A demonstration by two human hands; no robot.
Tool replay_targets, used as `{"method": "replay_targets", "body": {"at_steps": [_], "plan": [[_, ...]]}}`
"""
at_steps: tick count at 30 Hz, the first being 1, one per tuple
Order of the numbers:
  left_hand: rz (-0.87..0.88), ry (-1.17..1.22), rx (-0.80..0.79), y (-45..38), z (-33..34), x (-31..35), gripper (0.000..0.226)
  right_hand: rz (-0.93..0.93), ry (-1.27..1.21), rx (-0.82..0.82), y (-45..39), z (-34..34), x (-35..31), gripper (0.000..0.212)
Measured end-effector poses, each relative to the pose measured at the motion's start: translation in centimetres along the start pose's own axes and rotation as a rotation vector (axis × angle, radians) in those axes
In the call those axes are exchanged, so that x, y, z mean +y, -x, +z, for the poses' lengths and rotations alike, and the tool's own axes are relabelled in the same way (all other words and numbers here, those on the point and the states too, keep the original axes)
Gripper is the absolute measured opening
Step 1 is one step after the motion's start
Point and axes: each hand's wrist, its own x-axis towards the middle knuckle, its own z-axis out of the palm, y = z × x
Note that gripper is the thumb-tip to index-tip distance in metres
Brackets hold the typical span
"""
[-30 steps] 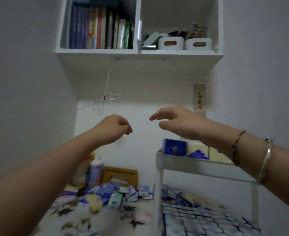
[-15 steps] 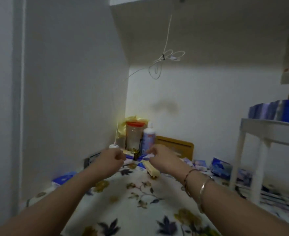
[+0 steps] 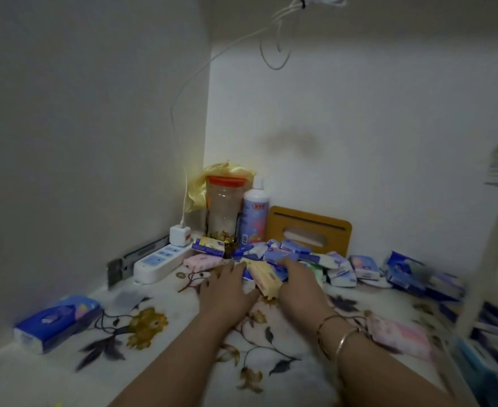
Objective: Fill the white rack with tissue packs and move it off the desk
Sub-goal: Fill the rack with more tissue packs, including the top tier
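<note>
We are working on the flowered tabletop (image 3: 154, 362), with the white rack (image 3: 488, 259) standing blurred at its right edge. The heap of tissue packs (image 3: 309, 258) is lying by the back wall. Our left hand (image 3: 227, 292) and right hand (image 3: 299, 284) are flanking a yellow pack (image 3: 265, 279), fingers reaching into the heap; we cannot tell whether either grip is closing yet. We should be scooping several together, squeezing inward so none slip.
</note>
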Motion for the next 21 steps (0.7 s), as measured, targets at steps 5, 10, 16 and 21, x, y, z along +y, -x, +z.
{"method": "replay_targets", "body": {"at_steps": [5,10,16,21], "plan": [[0.015,0.064,0.097,-1.2,0.3,0.2,0.058,-0.162,0.278,-0.012,-0.8,1.7,1.5,0.047],[-0.111,0.245,0.076,-0.6,-1.5,-0.4,0.071,-0.193,0.359,-0.015,-1.0,0.5,1.7,0.05],[-0.288,0.197,0.225,0.7,-4.3,-1.6,0.079,-0.13,0.441,-0.035,0.0,0.1,1.4,0.052],[-0.201,0.416,0.362,0.9,-4.7,-0.6,0.073,-0.077,0.389,-0.023,0.0,-0.2,1.5,0.034]]}}
